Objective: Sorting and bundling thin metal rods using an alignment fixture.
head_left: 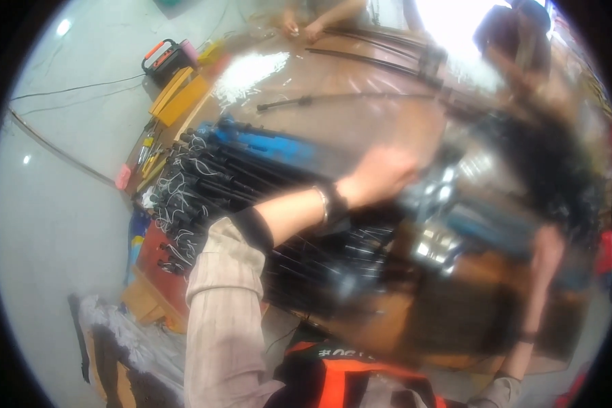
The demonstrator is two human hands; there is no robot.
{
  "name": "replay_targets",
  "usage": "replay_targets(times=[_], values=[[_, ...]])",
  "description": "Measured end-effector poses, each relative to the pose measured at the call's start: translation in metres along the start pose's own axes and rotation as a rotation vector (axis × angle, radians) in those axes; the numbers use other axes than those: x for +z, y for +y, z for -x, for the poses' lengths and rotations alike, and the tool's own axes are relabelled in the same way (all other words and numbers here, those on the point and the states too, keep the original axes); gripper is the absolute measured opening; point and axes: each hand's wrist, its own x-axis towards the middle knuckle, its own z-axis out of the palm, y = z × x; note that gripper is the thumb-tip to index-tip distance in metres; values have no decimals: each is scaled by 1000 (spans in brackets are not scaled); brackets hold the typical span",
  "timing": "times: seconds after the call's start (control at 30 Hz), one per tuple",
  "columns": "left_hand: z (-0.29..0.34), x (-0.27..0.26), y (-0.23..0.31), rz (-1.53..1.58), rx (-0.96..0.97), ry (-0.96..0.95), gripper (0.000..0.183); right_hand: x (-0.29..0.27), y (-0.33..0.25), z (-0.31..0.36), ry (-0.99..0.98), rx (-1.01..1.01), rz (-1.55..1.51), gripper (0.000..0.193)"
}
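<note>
My left hand reaches out over the middle of the table, smeared by motion; its fingers look drawn in, but whether they hold anything does not show. Beneath my left forearm lies a thick bundle of black rods, with thin white strings or wires at their left ends. Just right of that hand is a blurred heap of shiny clear plastic. At the right, my right hand is also blurred, beside a dark pile whose kind I cannot make out. A blue item lies by the bundle's far side.
Small white pieces are heaped on the far side of the brown table. Long black rods lie near another person's hands. A second person is at the far right. Yellow bins line the left edge.
</note>
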Motion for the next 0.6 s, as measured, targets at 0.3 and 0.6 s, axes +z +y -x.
replay_targets(times=[0.3, 0.6], values=[[-11, 0, 9, -143, -173, -282, 11, -29, -120, 3, 87, -133, -280, 24], [-17, 0, 13, -101, -209, -362, 20, -19, -158, 4, 45, -49, -403, 27]])
